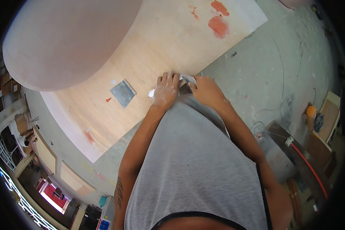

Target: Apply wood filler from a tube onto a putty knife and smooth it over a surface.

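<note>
At the near edge of a large pale wooden board (153, 42), my two hands are close together. A small grey-and-white sheet (188, 78), which looks like sandpaper, shows between them. My right hand (207, 90) is closed on it, fingers curled and thumb toward the left. My dusty left hand (166, 92) has its fingers bent together over the board's edge, beside the sheet; what lies under them is hidden. A white scrap or patch (151, 93) shows next to its wrist side. Left of it on the board lies a grey square pad (123, 93).
A big smooth pale rounded form (69, 38) covers the board's far left. Reddish filler patches (218, 26) mark its surface. At the right, a dark beam (291, 149), a red cable (308, 166) and thin wires lie on the grey floor (257, 73). Boards (74, 178) stand at left.
</note>
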`<state>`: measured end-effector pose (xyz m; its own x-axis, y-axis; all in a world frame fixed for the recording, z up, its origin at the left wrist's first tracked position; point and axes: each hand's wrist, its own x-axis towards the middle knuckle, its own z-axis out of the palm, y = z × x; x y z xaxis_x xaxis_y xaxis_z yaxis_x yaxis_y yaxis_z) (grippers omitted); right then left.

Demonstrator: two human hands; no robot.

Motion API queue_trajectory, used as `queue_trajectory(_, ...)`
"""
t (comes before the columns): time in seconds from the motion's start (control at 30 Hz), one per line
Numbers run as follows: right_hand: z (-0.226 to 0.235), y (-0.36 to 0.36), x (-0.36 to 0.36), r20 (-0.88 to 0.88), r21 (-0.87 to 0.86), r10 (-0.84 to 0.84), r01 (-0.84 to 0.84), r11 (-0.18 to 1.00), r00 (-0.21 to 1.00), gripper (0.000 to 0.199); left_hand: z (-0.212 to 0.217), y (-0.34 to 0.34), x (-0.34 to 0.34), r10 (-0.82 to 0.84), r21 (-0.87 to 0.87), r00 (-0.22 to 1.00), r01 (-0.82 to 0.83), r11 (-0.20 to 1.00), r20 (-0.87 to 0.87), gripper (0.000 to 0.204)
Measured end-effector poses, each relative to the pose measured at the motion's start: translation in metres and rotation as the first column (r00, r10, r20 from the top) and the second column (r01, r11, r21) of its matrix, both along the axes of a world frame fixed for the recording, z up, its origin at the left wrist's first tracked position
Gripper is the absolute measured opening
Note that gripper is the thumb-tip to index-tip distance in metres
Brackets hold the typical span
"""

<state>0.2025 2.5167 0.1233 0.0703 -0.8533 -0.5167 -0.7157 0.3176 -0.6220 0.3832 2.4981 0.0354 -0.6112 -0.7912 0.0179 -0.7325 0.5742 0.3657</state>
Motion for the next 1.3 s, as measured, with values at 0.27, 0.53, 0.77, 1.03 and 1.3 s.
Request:
queue_trajectory(0.27, -0.004, 0.005, 0.002, 0.034, -0.108, -0.023, 0.026, 0.994, 0.999, 0.029, -0.006, -0.001, 0.002, -0.008, -0.007, 1.000, 0.008, 1.000, 0.013, 0.026)
queue_trajectory(0.53, 0.000, -0.004, -0.005, 0.031, -0.032, -0.020, 0.021, 0.999, 0.999, 0.031, -0.003, -0.005, 0.001, -0.010, 0.017, 1.000, 0.010, 1.000, -0.004, 0.025)
queue_trajectory(0.77, -0.004, -0.006, -0.008, 0.076, 0.012, -0.052, 0.051, 0.999, 0.996, 0.030, -0.004, -0.004, 0.001, -0.010, 0.032, 1.000, 0.010, 0.999, 0.009, 0.024)
queue_trajectory(1.03, -0.006, -0.010, -0.001, 0.075, -0.021, -0.028, 0.030, 0.999, 0.997, 0.031, -0.008, -0.003, 0.003, -0.014, 0.021, 1.000, 0.013, 1.000, 0.018, 0.027)
queue_trajectory(1.3, -0.017, -0.005, 0.005, -0.031, 0.054, -0.018, 0.020, 0.998, 0.999, 0.032, -0.010, -0.005, 0.002, -0.016, -0.022, 1.000, 0.016, 1.000, 0.000, 0.026)
